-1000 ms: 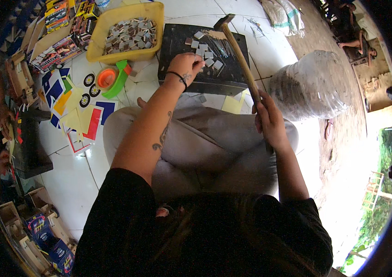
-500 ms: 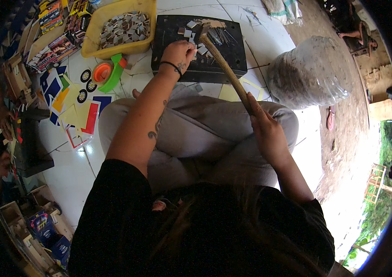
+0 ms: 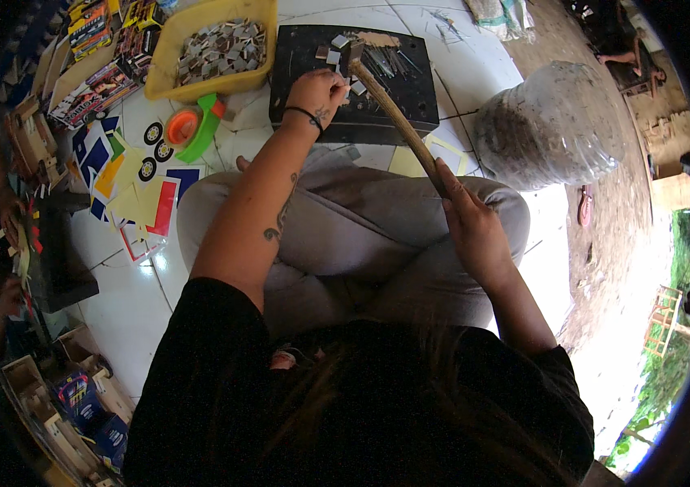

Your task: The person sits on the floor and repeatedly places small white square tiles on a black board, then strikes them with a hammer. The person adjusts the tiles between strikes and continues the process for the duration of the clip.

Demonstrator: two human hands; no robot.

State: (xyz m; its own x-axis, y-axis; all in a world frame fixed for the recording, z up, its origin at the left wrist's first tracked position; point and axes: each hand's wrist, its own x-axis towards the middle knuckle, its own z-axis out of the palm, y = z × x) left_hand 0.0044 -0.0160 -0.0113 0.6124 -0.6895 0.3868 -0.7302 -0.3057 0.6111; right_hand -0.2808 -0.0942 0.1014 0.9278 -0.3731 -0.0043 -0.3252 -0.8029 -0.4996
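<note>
My right hand (image 3: 475,231) is closed round the lower end of a hammer's wooden handle (image 3: 398,118). The hammer's dark head is over a low black box (image 3: 300,49), close to the fingers of my left hand (image 3: 316,93). Those fingers are pinched together at the middle of the box top; what they hold is too small to make out. Several small square grey and brown pieces (image 3: 340,40) lie on the box beyond the hand. To the right of the pieces is a bunch of thin dark metal rods or nails (image 3: 379,62).
A yellow tub (image 3: 168,40) of square pieces stands left of the box. Nearer are an orange-and-green plastic item (image 3: 196,146), black wheels (image 3: 147,168) and coloured sheets (image 3: 130,203). A large cloudy plastic container (image 3: 544,126) sits right. Another person's hands (image 3: 12,219) are at far left.
The hammer's head has shifted very slightly toward my left hand. Both hands keep their grips, and the whole view has moved a little.
</note>
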